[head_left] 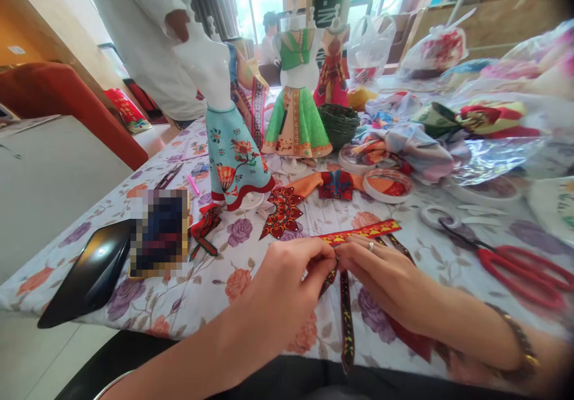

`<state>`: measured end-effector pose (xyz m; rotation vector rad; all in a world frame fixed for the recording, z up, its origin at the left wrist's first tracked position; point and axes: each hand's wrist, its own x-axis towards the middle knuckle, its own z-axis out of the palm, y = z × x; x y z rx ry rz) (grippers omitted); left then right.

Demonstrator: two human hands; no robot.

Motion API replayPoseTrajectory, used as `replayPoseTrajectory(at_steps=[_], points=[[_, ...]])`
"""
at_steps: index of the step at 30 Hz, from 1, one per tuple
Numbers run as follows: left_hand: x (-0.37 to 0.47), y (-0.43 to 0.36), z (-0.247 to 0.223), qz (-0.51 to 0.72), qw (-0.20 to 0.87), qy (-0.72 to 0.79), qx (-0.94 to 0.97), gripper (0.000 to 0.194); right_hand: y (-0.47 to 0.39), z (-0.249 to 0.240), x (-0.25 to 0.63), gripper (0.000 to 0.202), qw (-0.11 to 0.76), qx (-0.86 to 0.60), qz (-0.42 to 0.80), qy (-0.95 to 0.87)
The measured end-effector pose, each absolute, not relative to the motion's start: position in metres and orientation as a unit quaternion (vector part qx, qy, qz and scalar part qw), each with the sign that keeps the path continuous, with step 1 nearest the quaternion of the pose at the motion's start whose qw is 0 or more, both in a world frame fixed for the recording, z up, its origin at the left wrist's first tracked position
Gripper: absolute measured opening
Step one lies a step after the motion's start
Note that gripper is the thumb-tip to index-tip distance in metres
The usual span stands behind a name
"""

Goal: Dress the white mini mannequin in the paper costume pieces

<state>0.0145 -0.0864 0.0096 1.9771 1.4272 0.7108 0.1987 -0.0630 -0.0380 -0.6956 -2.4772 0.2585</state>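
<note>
My left hand [298, 271] is closed in a pinch on a dark patterned fabric strip [346, 322], whose tail hangs toward the table's front edge. Against its fingertips, my right hand [381, 271] is closed over the same strip; its thumb is hidden. Just beyond both hands lies a red and yellow trim band [372, 230]. Some dark red fabric [410, 334] shows under my right wrist. Farther back are a red scalloped fabric piece [282, 211] and an orange piece of cloth [307, 185].
Red-handled scissors [515, 268] lie at right, near rolls of tape [389, 186]. Dress forms in a blue skirt [237, 155] and a green outfit [298, 119] stand behind. A phone [159, 232] and black tray-like object [92, 271] are left. A person [143, 35] stands beyond the table.
</note>
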Motion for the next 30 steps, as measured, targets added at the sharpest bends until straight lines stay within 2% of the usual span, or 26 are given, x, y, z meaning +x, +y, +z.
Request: replayPoseTrajectory(at_steps=[22,30], points=[[0.0139,-0.0858,0.0134,0.273,0.339,0.540,0.721,0.013,-0.0643,-0.0362,0.2006,0.023,0.250,-0.288,0.192,-0.904],[0.0138,-0.0860,0.0116,0.263,0.319,0.542,0.732,0.014,-0.0627,-0.0334,0.1978,0.020,0.256,-0.281,0.167,-0.910]])
